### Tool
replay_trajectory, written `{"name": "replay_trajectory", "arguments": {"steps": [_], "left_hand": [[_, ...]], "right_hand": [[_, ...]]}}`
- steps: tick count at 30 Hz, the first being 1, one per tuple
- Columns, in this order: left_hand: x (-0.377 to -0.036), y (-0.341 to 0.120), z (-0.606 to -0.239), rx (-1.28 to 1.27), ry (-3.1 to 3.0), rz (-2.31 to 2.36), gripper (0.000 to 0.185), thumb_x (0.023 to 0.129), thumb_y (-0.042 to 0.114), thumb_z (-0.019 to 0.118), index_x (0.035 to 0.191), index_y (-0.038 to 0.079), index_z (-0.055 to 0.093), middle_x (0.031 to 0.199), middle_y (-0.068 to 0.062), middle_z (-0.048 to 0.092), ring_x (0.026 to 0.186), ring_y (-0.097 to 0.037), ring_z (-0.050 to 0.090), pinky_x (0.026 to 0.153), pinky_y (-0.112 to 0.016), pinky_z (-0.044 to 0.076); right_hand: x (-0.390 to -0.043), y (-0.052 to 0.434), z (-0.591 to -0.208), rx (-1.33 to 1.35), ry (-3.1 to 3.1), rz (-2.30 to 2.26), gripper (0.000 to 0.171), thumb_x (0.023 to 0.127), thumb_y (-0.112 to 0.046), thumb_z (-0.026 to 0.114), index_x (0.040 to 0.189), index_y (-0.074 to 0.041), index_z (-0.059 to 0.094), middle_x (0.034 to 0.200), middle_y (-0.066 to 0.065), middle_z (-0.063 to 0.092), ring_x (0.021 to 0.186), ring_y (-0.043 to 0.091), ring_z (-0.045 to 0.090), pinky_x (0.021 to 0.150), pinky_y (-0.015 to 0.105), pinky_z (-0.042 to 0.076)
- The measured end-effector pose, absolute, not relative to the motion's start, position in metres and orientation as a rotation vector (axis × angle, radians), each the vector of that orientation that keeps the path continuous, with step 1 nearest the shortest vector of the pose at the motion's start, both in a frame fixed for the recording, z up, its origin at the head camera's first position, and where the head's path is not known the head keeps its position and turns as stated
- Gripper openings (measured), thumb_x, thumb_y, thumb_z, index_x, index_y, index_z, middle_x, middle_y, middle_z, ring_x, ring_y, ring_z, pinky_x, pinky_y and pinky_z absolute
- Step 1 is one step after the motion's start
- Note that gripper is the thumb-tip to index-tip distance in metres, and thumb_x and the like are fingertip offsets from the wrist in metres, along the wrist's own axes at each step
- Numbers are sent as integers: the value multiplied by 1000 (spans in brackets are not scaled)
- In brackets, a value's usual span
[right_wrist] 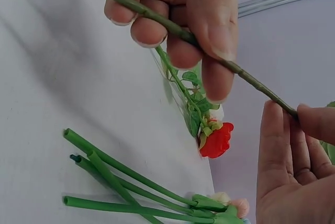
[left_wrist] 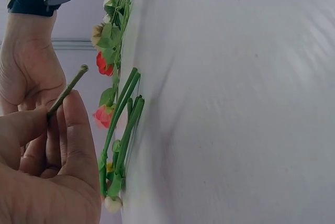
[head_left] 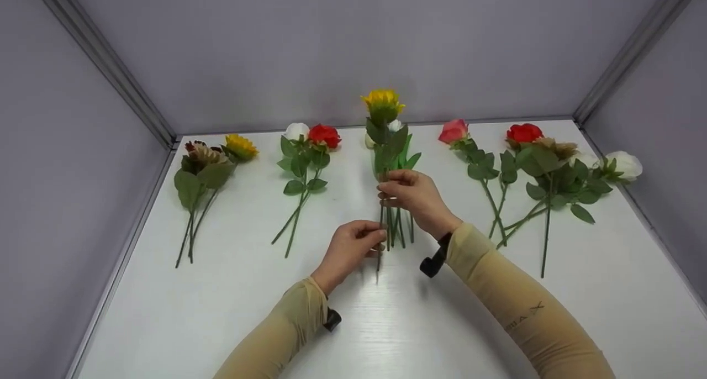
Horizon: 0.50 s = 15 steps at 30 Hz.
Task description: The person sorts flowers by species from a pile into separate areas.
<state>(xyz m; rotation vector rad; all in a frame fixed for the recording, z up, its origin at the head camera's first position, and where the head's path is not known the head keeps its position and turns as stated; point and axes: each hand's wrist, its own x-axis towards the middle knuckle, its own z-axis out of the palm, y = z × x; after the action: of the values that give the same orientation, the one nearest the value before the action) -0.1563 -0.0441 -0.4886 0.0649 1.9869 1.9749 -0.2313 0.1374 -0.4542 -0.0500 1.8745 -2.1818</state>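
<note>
A yellow sunflower (head_left: 383, 101) stands nearly upright in both hands, its head pointing away from me. My right hand (head_left: 414, 196) pinches the stem just under the leaves. Lower down, near the bare end, my left hand (head_left: 348, 252) pinches the same stem (right_wrist: 152, 15) between thumb and fingers. In the left wrist view, the cut tip juts past the left hand (left_wrist: 57, 166). Behind the sunflower lie several tulips, with thick green stems (right_wrist: 125, 165) side by side on the white table (head_left: 353, 324); the sunflower partly hides their pale buds.
To the left lie a small sunflower (head_left: 241, 147) with brownish flowers (head_left: 205, 153), then a white rose (head_left: 296, 131) crossing a red rose (head_left: 324, 137). On the right are a pink rose (head_left: 454, 131), another red rose (head_left: 525, 132) and white roses (head_left: 624, 165). Grey walls enclose the table.
</note>
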Motion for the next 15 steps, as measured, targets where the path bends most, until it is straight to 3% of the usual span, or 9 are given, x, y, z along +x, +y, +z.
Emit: {"name": "replay_trajectory", "arguments": {"steps": [9, 15], "left_hand": [[-159, -46, -489, 81, 2071, 1984, 34, 98, 15, 70, 127, -3, 66, 103, -12, 70, 89, -23, 71, 78, -37, 61], [-162, -49, -490, 110, 2150, 1982, 31, 99, 17, 71, 122, -3, 68, 101, -12, 71, 87, -23, 70, 75, -36, 61]], "right_hand": [[-230, 135, -458, -35, 1885, -2216, 36, 94, -5, 73, 126, 8, 60, 112, 20, 68, 96, 27, 69, 88, 41, 59], [-227, 128, -461, -24, 1898, -2206, 34, 93, -6, 75, 122, 6, 63, 108, 20, 70, 96, 29, 70, 86, 40, 60]]}}
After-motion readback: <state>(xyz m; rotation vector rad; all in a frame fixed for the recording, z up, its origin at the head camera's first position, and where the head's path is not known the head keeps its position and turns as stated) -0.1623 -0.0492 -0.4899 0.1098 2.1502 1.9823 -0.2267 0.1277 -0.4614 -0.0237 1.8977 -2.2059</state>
